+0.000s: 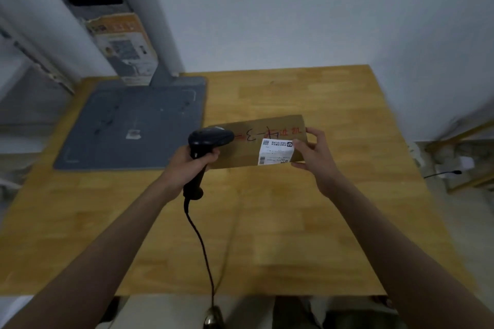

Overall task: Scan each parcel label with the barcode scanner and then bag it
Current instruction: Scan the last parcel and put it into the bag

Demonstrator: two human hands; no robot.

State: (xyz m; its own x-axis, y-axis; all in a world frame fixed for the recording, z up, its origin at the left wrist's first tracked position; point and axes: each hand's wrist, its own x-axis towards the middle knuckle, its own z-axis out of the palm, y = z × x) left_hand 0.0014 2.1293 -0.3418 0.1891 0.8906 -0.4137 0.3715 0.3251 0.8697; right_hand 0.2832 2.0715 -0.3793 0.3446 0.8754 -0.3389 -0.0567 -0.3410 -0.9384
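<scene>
The left hand is wrapped around the grip of a black barcode scanner, fingers curled over the front of the handle, forearm reaching in from the near left. The scanner's rounded head points right, toward the parcel, and its thin black cable droops from the handle's base down over the near edge of the table. The right hand pinches the right end of the parcel, thumb on the facing side beside the label and fingers curled behind the far edge, forearm coming in from the near right.

The parcel is a flat, rectangular piece of brown cardboard, held tilted up off the table with its face toward the camera, between the two hands and just right of the scanner head. A white shipping label sits at its right end, with a small QR code, a barcode strip at its near-left corner and print too small to read. Above it runs upside-down handwriting in red and dark marker; a "3" and dashes can be made out, the rest not legibly.

The table is light wood in jointed planks, smooth. At its far left lies a grey square base plate, scuffed, carrying a grey upright column with an orange-and-white sticker bearing a QR code. A pale wall stands behind.
</scene>
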